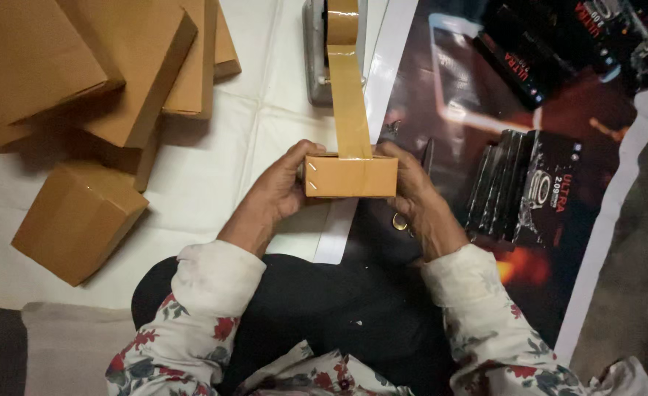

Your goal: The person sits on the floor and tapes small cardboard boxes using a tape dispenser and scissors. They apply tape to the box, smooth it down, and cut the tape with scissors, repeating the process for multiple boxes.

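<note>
I hold a small brown cardboard box (pixel 350 177) between both hands at the middle of the view. My left hand (pixel 278 189) grips its left end, where two staples show. My right hand (pixel 412 192) grips its right end. A strip of brown packing tape (pixel 347 95) runs from the top of the box straight up to a grey tape dispenser (pixel 315 51) at the top edge. The tape lies stuck over the middle of the box.
Several brown cardboard boxes (pixel 82 73) are piled at the upper left, one more (pixel 78 220) lies at the left on a white sheet (pixel 214 161). A stack of black product boxes (pixel 529 187) stands at the right on a dark printed banner (pixel 500 110).
</note>
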